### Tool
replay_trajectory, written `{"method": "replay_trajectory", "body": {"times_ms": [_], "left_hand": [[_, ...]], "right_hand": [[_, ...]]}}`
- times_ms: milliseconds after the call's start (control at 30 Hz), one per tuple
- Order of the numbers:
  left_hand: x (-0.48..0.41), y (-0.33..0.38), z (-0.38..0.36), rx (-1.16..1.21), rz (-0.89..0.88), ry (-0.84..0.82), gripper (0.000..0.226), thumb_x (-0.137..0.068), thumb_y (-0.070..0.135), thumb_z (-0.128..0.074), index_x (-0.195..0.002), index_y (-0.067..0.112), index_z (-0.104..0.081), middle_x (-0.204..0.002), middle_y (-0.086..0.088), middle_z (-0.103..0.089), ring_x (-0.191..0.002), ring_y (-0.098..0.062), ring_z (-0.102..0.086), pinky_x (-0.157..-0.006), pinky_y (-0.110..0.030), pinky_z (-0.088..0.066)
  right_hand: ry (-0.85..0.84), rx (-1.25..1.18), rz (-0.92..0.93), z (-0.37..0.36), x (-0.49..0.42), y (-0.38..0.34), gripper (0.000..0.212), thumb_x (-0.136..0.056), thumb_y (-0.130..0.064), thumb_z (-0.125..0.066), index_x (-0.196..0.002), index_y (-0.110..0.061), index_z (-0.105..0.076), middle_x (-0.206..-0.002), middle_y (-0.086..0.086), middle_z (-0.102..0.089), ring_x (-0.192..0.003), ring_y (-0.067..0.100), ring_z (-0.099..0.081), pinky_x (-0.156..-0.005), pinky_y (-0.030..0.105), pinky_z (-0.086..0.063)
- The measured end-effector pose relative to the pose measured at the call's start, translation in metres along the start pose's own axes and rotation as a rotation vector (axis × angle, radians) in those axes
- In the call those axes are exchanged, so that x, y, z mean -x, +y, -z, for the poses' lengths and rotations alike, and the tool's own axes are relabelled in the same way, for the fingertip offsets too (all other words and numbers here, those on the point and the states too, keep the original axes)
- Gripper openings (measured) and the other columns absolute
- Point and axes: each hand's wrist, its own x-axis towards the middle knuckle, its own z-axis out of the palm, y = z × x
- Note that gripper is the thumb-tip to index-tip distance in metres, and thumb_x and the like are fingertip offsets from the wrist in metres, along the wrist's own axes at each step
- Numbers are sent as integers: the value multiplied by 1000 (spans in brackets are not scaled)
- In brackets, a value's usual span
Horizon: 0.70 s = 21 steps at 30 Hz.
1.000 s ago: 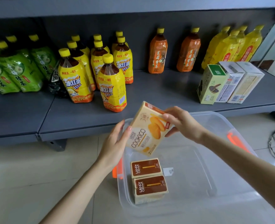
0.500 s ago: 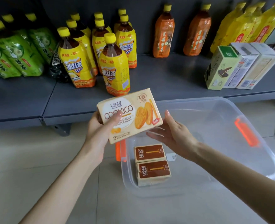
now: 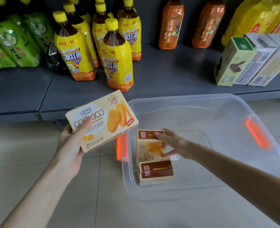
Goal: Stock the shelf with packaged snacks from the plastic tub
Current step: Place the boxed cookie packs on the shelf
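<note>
Cookico box [image 3: 103, 119], cream with biscuits printed on its front, sits left of centre in the frame. The thumb [image 3: 86, 124] of the left hand [image 3: 70, 145] lies across the printed face. The other fingers are behind the box and out of sight, so the hand is clamped on it from the lower left corner. The box is held in the air with its face tilted up, and its right corner overlaps the left rim of the plastic tub [image 3: 201, 100].

The right hand [image 3: 175, 145] reaches into the tub. Its fingertips [image 3: 159, 134] rest on the brown end of a second box [image 3: 150, 148] and its thumb is against the box's lower side, so the grip is closed round it. This box stands tilted near the tub's left wall. A third box [image 3: 155, 171] lies just below it in the frame, brown end up, and the two seem to touch.

The clear tub fills the centre and right, with orange handles [image 3: 257, 134] on its left and right rims, and sits on a tiled floor [image 3: 37, 145].

A grey shelf [image 3: 168, 71] runs across the upper frame:
- upper left: green tea bottles [image 3: 12, 45]
- centre left: yellow iced tea bottles [image 3: 116, 55]
- top centre: two orange bottles [image 3: 171, 23]
- right edge: three upright cartons [image 3: 234, 63]
</note>
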Motion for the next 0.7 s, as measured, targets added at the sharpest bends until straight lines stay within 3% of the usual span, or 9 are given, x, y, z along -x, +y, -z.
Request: {"method": "replay_trajectory", "body": {"times_ms": [67, 133, 200, 300, 500, 567, 633, 700], "left_hand": [[-1, 0, -3, -7, -3, -1, 42, -75, 32, -69, -116, 21, -64, -98, 7, -75, -85, -9, -72, -56, -19, -56], [-2, 2, -5, -14, -12, -10, 44, -74, 32, -69, -117, 20, -64, -99, 6, -75, -85, -9, -72, -56, -20, -56], [-5, 3, -6, -24, -28, -23, 45, -74, 31, -69, -117, 20, -63, -100, 5, -75, -84, -9, -72, -54, -20, -55], [-9, 6, -9, -48, -32, -23, 53, -68, 33, -70, -119, 19, -62, -102, 4, -74, -86, -11, -72, -54, -21, -55], [11, 47, -17, -99, 47, 19, 48, -75, 30, -72, -120, 14, -61, -101, 2, -75, -83, -11, -73, -63, -26, -56], [31, 80, -26, -137, 94, 9, 49, -73, 31, -72, -116, 11, -63, -100, -1, -75, -85, -15, -73, -66, -29, -55], [57, 120, -37, -179, 131, -26, 38, -78, 29, -72, -109, 8, -66, -97, -4, -75, -87, -18, -73, -62, -27, -56], [89, 164, -51, -213, 152, -60, 32, -80, 25, -73, -105, 7, -66, -94, -5, -76, -85, -20, -73, -57, -25, -57]], "right_hand": [[75, -72, 33, 2, -6, -6, 35, -93, -40, -53, -124, -24, -48, -123, 10, -54, -113, 27, -55, -66, 42, -60], [26, -111, 77, 4, -10, -8, 42, -88, -39, -60, -125, -25, -47, -124, 8, -53, -113, 26, -55, -67, 41, -59], [-16, -16, 131, 5, -12, -7, 51, -80, -31, -71, -125, -24, -46, -123, 5, -55, -111, 26, -58, -72, 41, -60], [74, 204, 211, 2, -11, -7, 49, -80, -17, -75, -117, -21, -44, -120, 4, -56, -106, 25, -62, -70, 38, -61], [321, 395, 318, 23, 70, -55, 43, -84, -41, -62, -113, -21, -37, -108, -5, -56, -85, 12, -63, -55, 21, -56], [422, 220, 297, 35, 123, -87, 40, -88, -40, -58, -116, -17, -42, -105, 1, -61, -82, 11, -65, -58, 28, -58], [482, -114, 222, 44, 180, -119, 42, -89, -38, -58, -115, -6, -52, -100, 15, -66, -79, 21, -68, -65, 37, -60], [486, -414, 162, 49, 242, -151, 50, -84, -42, -59, -110, 2, -57, -92, 20, -68, -78, 26, -71, -66, 34, -60]]}}
